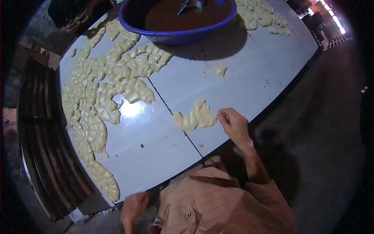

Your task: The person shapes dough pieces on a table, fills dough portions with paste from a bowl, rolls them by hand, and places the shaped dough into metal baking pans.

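A small flattened piece of pale dough (pixel 198 115) lies on the white tabletop (pixel 249 89), right of a dark seam. My right hand (pixel 235 126) is at its right edge, thumb and fingertips pinched together on the dough. At the near edge of the table, my left hand (pixel 134 206) is low with its fingers curled in a loose fist; what is inside it, if anything, is hidden. Close to that hand, at the table's corner, is the end of a large spread of lumpy, shiny dough (pixel 103 179).
A blue basin (pixel 179 37) of brown contents, with a dark tool inside, stands at the far side. More dough (pixel 259 15) lies right of it, and a small scrap (pixel 221 72) nearer. Dark ridged trays (pixel 46 148) flank the left edge. Another person's hands (pixel 74 25) show far left.
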Available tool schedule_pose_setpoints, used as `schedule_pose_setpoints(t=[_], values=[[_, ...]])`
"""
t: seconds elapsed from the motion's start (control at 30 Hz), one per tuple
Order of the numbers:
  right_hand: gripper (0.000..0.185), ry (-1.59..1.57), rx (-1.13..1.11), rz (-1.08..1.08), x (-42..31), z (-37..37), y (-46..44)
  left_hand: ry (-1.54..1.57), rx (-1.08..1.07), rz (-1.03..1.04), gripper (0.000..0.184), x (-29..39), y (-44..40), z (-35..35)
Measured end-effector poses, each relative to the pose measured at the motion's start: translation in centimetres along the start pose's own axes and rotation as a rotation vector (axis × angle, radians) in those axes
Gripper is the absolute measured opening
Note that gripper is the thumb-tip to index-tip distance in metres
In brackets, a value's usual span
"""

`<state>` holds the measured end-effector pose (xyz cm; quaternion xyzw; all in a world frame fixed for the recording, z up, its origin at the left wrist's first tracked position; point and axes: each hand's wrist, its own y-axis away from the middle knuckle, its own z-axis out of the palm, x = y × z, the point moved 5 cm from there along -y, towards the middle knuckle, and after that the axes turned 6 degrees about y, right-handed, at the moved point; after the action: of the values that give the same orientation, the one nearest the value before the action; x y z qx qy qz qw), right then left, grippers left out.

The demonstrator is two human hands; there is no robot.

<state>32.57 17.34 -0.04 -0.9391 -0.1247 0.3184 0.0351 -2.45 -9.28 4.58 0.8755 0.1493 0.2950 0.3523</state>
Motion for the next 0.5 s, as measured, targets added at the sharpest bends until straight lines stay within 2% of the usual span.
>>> schedule_pose_setpoints(t=[0.1,0.13,0.17,0.23,0.27,0.3,0.37,0.5], values=[[0.018,-0.001,-0.070,-0.039,-1.1,-0.1,-1.9,0.083,0.126,0.183,0.017,6.7,-3.6,-2.5],[0.018,0.012,-0.101,-0.041,-1.3,-0.4,-2.4,0.084,0.093,0.214,0.016,9.0,-4.9,-3.3],[0.019,0.028,-0.134,-0.042,-1.5,-0.8,-2.8,0.030,0.157,0.360,0.015,9.4,-6.8,-2.9],[0.019,0.049,-0.192,-0.045,-1.3,-0.9,-2.8,0.099,0.228,0.402,0.013,11.9,-9.6,-3.5],[0.019,0.040,-0.190,-0.027,-1.0,-0.9,-2.6,0.064,0.319,0.486,0.014,12.5,-11.0,-3.5],[0.019,0.030,-0.187,-0.010,-0.8,-1.0,-2.3,0.074,0.429,0.481,0.017,13.5,-12.1,-4.0],[0.018,0.009,-0.182,0.026,-0.6,-0.8,-1.6,0.170,0.469,0.416,0.024,14.5,-14.3,-4.4],[0.019,-0.044,-0.112,-0.030,-2.0,0.2,-1.3,0.106,0.541,0.393,0.030,16.4,-17.1,-4.2]])
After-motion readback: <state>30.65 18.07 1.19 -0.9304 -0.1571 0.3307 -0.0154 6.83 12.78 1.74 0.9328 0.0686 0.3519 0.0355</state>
